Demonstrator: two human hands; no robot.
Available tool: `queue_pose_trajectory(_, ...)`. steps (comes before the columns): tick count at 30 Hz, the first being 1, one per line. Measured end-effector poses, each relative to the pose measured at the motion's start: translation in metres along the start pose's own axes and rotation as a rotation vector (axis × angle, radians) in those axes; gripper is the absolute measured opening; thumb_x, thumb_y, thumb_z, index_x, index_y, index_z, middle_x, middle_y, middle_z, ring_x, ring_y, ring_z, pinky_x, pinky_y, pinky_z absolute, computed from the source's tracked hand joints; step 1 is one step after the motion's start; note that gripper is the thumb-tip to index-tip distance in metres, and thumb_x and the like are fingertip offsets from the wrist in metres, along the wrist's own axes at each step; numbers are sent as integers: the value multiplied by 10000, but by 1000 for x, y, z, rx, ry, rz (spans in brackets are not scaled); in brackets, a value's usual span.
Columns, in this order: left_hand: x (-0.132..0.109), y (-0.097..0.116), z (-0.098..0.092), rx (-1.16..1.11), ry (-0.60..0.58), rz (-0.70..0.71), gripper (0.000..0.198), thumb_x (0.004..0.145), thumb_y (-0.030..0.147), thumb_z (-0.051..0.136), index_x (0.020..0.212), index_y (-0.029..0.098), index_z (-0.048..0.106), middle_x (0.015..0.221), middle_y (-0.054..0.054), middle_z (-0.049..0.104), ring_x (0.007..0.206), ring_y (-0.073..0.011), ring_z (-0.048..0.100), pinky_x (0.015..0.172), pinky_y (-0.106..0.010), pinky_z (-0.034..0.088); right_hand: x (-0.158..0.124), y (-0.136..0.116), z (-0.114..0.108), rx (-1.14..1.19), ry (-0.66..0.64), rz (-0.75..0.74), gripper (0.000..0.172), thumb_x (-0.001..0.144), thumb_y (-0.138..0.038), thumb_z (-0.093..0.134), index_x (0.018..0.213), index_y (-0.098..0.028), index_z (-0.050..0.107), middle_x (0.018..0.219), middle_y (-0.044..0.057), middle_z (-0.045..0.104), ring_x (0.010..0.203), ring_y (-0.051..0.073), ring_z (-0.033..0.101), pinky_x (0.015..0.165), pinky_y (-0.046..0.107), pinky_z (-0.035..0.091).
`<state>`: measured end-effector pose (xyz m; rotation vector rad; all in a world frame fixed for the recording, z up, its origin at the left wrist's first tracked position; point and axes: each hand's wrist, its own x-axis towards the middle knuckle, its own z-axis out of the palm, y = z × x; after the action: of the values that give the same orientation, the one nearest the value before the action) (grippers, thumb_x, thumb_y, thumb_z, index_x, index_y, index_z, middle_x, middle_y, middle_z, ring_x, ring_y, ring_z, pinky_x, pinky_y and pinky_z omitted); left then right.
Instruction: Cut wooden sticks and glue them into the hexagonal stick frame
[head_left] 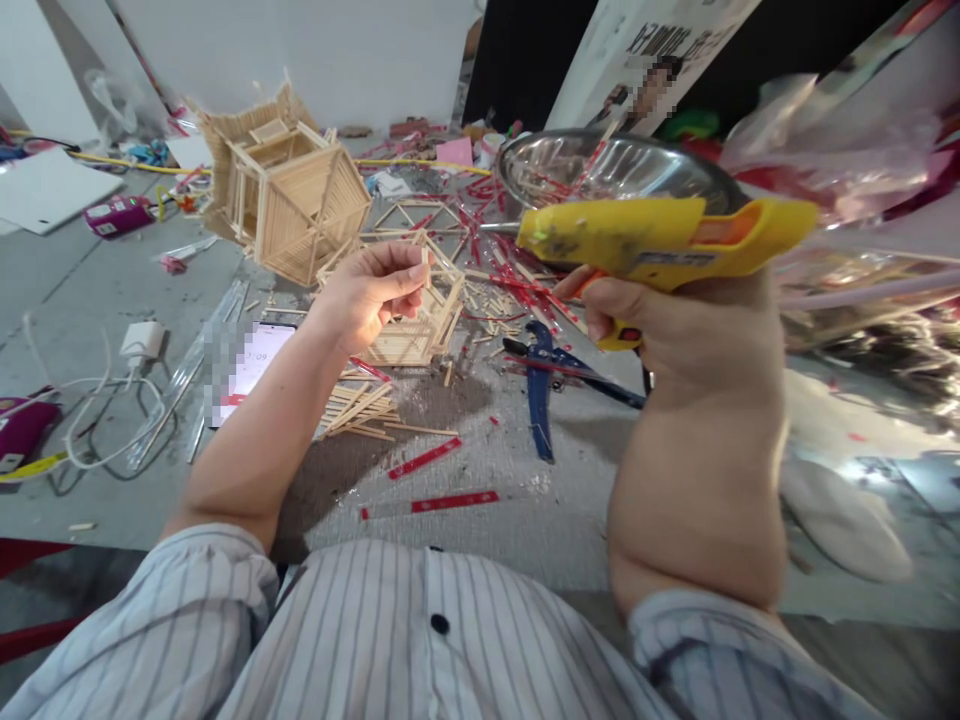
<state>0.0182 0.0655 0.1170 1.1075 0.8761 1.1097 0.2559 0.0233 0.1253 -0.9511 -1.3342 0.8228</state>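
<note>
Between the thumb and fingers of my left hand (382, 290) is a short wooden stick (426, 268), pinched upright. Behind and below that hand lies a small frame of glued wooden sticks (442, 325), partly hidden by it. My right hand (622, 300) grips a yellow hot glue gun (637, 235), a finger by its orange trigger and the metal nozzle pointing left. A larger stick-built model (300, 205) rests tilted beyond my left hand. Loose wooden sticks (364, 408) are piled under my left wrist.
A blue-handled cutter (538, 390) lies below the glue gun. Behind it stands a steel bowl (622, 165). Red plastic strips (454, 502) and stick offcuts are scattered about. A phone (259, 365), a white charger (142, 345) with cables and purple objects (120, 215) are on the left.
</note>
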Motion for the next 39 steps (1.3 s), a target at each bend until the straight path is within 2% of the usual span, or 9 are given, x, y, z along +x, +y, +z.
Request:
queue_pose_trajectory(5, 0, 1, -1, -43, -31, -15, 103, 757, 78, 698, 722, 132, 618, 578, 37, 555, 477, -30, 492, 472, -162, 374, 0, -1, 6, -36, -26, 32, 437, 441, -472, 884, 658, -190, 631, 557, -38, 608, 390, 65, 471, 340, 215, 362)
queue_pose_trajectory(9, 0, 3, 0, -52, -27, -56, 172, 809, 122, 661, 662, 136, 574, 552, 46, 517, 447, -20, 460, 452, -152, 347, -1, 4, 9, -33, -46, 54, 363, 470, -380, 891, 677, -195, 657, 609, -21, 635, 411, 64, 460, 380, 239, 418)
queue_pose_trajectory(12, 0, 3, 1, -28, -29, -82, 216, 849, 181, 638, 649, 140, 567, 564, 37, 522, 446, -24, 464, 456, -161, 345, -1, 9, 10, -37, -73, 44, 316, 499, -348, 880, 685, -206, 668, 671, -5, 657, 500, 94, 527, 564, 319, 563)
queue_pose_trajectory(14, 0, 2, 1, -15, -34, -81, 218, 858, 221, 638, 661, 144, 582, 581, 29, 537, 443, -29, 472, 460, -175, 350, -1, 9, 11, -49, -94, 47, 316, 512, -367, 872, 695, -213, 665, 683, 1, 655, 588, 131, 587, 689, 376, 593)
queue_pose_trajectory(16, 0, 1, 1, -7, -33, -73, 219, 858, 250, 642, 671, 148, 592, 605, 23, 558, 445, -33, 479, 463, -184, 358, -2, 7, 12, -72, -120, 60, 314, 525, -369, 865, 694, -208, 654, 688, 8, 652, 640, 152, 614, 733, 402, 594)
queue_pose_trajectory(20, 0, -1, 1, -7, -32, -78, 235, 857, 262, 640, 659, 148, 583, 629, 19, 577, 450, -37, 481, 456, -192, 358, -3, 1, 13, -140, -119, 55, 289, 531, -326, 859, 690, -195, 657, 678, 10, 657, 634, 156, 621, 721, 408, 596)
queue_pose_trajectory(26, 0, -1, 2, -15, -31, -78, 237, 855, 248, 640, 652, 151, 567, 601, 28, 552, 430, -33, 457, 429, -185, 339, -6, 8, 13, -159, -72, 11, 350, 492, -329, 869, 756, -240, 658, 785, -6, 710, 762, 187, 675, 771, 415, 611)
queue_pose_trajectory(32, 0, -1, 2, -14, -23, -97, 228, 863, 227, 622, 652, 159, 570, 589, 25, 540, 438, -32, 444, 431, -182, 333, -6, 13, 12, -166, -158, -24, 343, 553, -368, 851, 794, -275, 625, 813, -41, 689, 806, 188, 689, 826, 434, 615)
queue_pose_trajectory(39, -2, 0, 4, 0, -6, -111, 211, 859, 217, 626, 658, 165, 589, 603, 19, 540, 438, -36, 430, 456, -210, 339, -7, 12, 13, -128, -165, 36, 402, 565, -321, 846, 841, -284, 556, 879, -36, 676, 895, 214, 695, 894, 436, 603)
